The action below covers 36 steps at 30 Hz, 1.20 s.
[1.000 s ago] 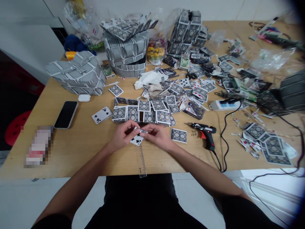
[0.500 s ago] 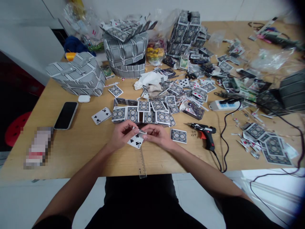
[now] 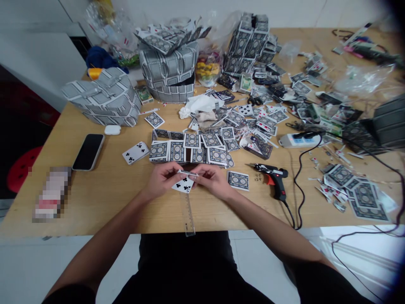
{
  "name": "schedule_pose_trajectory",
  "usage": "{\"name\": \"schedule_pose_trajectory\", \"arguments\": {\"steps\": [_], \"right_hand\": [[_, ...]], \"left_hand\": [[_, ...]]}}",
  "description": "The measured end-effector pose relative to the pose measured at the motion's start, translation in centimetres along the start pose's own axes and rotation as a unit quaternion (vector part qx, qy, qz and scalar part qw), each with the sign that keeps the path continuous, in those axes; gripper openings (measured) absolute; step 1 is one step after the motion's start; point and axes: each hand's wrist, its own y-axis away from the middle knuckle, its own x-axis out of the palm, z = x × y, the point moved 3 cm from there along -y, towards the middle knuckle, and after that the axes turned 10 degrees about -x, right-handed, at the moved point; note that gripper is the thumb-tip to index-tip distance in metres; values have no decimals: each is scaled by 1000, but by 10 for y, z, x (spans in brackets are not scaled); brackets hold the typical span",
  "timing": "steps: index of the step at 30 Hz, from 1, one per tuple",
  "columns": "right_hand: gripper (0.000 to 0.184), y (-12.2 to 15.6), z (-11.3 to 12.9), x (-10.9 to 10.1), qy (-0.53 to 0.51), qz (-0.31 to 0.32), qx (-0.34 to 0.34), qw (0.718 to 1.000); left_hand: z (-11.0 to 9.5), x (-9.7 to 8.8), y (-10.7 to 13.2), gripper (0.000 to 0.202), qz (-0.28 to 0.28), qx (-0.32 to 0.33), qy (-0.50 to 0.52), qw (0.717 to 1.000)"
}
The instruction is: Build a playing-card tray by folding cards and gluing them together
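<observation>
Card: the white five-of-clubs playing card is held face up between both hands, low over the light wooden table, just in front of the flat panel of joined blue-backed cards.
Left hand: my left hand is grasping the card's left side, thumb and fingertips pinched at its top edge.
Right hand: my right hand is grasping the right side the same way, fingertips on the thin turned-over strip along the top.
Change: compared with a second ago, the card sits a little flatter and more square to me. Its corner numeral now shows at the lower right, and the folded strip reads as a straight narrow line.
Meaning: I judge that the crease along the top edge is being pressed in and is further along than it was, but I cannot tell whether it is fully set.
Nearby: the clear plastic ruler lies just below the hands. A single blue-backed card lies just right of the right hand.
Tools: the black and orange glue gun rests untouched further right, its cord trailing off the table edge.
Left side: a black smartphone lies well apart.
</observation>
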Motion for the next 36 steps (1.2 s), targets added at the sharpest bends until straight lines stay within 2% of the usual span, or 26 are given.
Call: {"name": "schedule_pose_trajectory", "arguments": {"steps": [10, 16, 20, 25, 28, 31, 33, 36], "right_hand": [[23, -1, -2, -1, -15, 1, -9, 1000], [36, 1, 2, 3, -34, 24, -29, 999], [29, 2, 0, 2, -20, 22, -39, 999], [30, 1, -5, 1, 0, 15, -18, 1000], [32, 0, -4, 1, -21, 11, -3, 1000], [36, -1, -2, -1, -64, 9, 10, 998], [37, -1, 0, 0, -95, 14, 16, 995], [36, 1, 1, 3, -155, 24, 24, 987]], "left_hand": [[1, -2, -2, 31, 2, -12, 6, 1000], [2, 1, -1, 28, -4, -7, -16, 1000], [2, 2, 0, 28, -11, -6, -39, 999], [0, 3, 0, 28, -21, -3, -40, 999], [-9, 3, 4, 27, -10, -7, -9, 1000], [-28, 2, 14, 23, 28, -15, 14, 999], [-41, 2, 23, 26, 51, -10, -7, 999], [-50, 6, 37, 44, 17, 40, -80, 996]]}}
